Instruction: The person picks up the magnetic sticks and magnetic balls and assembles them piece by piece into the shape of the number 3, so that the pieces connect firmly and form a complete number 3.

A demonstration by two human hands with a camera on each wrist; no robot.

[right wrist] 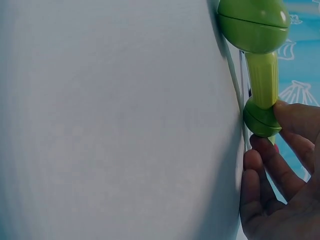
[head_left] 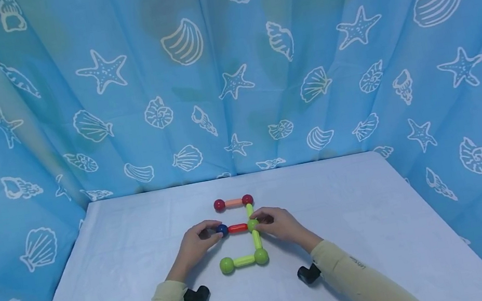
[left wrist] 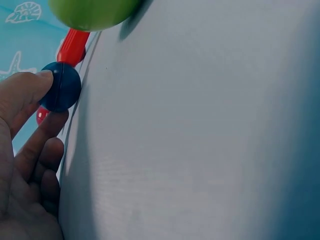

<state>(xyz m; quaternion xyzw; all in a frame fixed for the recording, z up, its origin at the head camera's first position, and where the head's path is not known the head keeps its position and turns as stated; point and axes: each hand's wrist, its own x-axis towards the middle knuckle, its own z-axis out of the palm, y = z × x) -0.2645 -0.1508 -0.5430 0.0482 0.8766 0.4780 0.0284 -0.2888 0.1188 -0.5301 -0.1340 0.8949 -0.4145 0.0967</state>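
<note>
Nearest the person, a green rod point(head_left: 244, 261) is lying between two green balls point(head_left: 227, 265) on the table point(head_left: 377, 234). Mid row: left hand point(head_left: 196, 244) is pinching the blue ball point(head_left: 222, 230), thumb and fingers curled round it; right hand point(head_left: 281, 224) is gripping the middle green ball point(head_left: 253, 225). The red rod point(head_left: 237, 228) is bridging those two balls. Farthest: an orange rod point(head_left: 233, 203) is sitting between two dark red balls point(head_left: 219, 205). Green uprights are linking the rows on the right. Shell-print curtain point(head_left: 228, 68) is hanging behind.

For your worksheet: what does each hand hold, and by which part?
Left hand pinches the blue ball ending the red rod; right hand pinches the green ball at its other end.
</note>
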